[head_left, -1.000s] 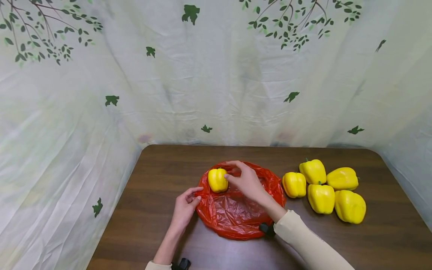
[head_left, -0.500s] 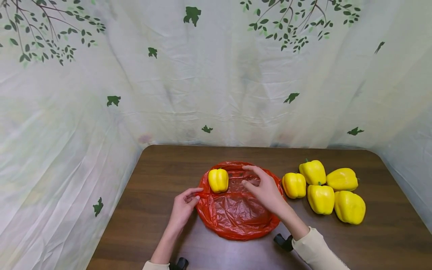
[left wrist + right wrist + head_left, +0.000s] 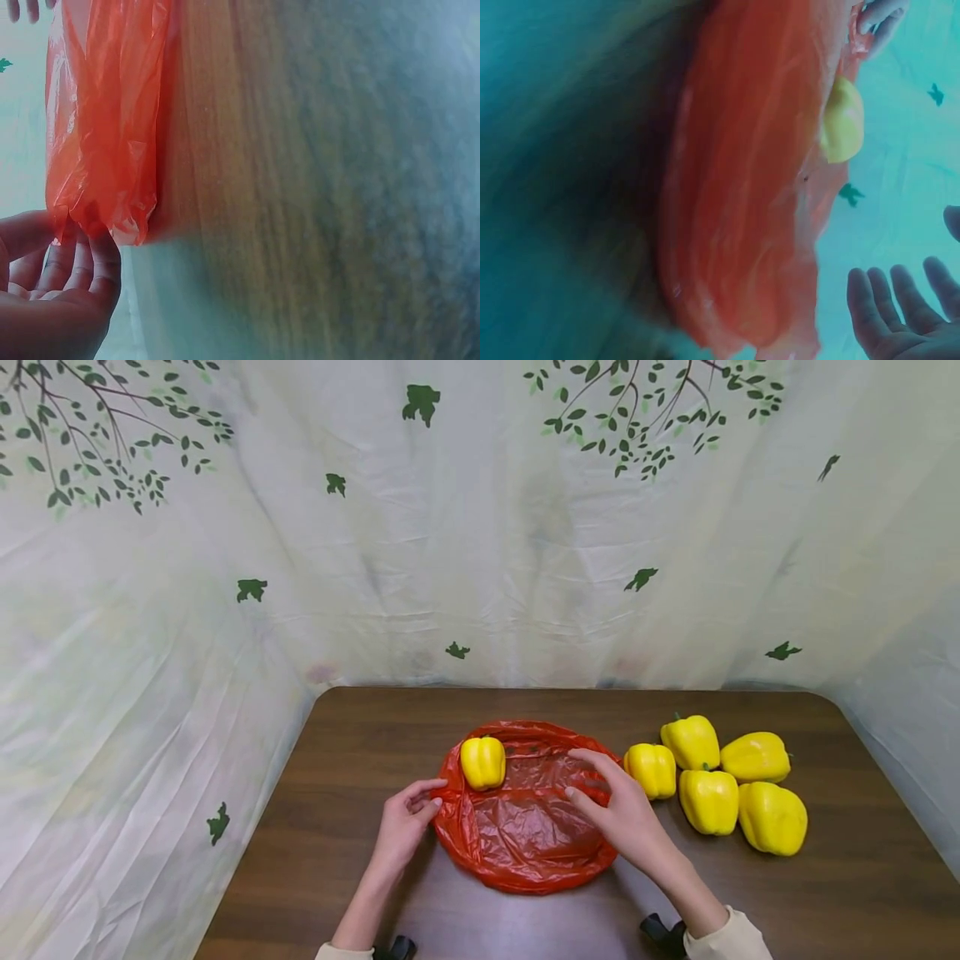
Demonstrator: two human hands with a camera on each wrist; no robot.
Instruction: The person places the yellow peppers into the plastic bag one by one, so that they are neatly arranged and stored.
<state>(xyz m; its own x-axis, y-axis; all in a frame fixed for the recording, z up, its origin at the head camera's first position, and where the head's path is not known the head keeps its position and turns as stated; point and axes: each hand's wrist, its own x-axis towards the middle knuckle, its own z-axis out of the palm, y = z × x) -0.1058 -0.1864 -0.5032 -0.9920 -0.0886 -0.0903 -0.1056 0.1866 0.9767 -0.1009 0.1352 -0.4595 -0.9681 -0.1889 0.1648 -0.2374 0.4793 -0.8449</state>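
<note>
Head view: red plastic bag (image 3: 536, 831), spread in a rough round on the brown wood-grain table (image 3: 375, 727). Lone yellow pepper (image 3: 483, 763): rests within the bag's outline, at its far-left part; whether inside the mouth or on top of the film, hard to tell. Left hand (image 3: 401, 825): pinches the bag's left edge between thumb and fingers, grip narrow, seen also in left wrist view. Right hand (image 3: 627, 814): hangs over the bag's right part, thumb and fingers wide apart, holding nothing. Just right of the bag: five yellow peppers (image 3: 708, 803), clustered on the table. At both wrists: black devices (image 3: 663, 935) and pale sleeves (image 3: 727, 939). Behind: pale curtain (image 3: 525, 543) with printed green leaves (image 3: 422, 403).
</note>
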